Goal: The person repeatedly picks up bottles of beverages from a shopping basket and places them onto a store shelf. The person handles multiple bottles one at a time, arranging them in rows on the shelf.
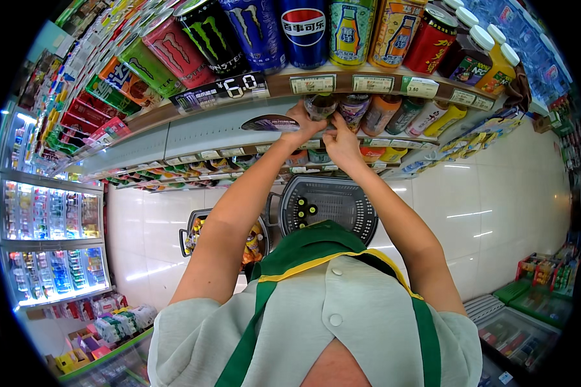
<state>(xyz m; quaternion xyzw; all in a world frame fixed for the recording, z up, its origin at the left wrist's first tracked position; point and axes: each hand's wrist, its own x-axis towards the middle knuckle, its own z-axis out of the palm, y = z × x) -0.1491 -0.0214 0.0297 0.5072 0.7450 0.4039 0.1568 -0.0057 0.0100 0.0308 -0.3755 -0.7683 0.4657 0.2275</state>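
My left hand (pixel 306 123) is wrapped around a dark-looking drink bottle (pixel 321 107) on the shelf below the top row of cans. Close on its right, my right hand (pixel 343 144) reaches up with its fingertips at the bottle's lower side. Whether those fingers grip it cannot be seen. Beside this bottle stands a purple-labelled one (pixel 354 112), then an orange-labelled bottle (pixel 381 115) and several others in a row. Below my hands, a grey plastic shopping basket (pixel 329 183) on the floor holds several dark bottles with yellow-green caps (pixel 313 209).
A second basket (pixel 184 242) with yellow and orange packages is partly behind my left arm. Drink cans (pixel 213 36) line the shelf above, over a price-tag rail (pixel 348 83). An oval shelf sign (pixel 271 123) juts out left of my hand. Lit drink coolers (pixel 53 210) stand far left.
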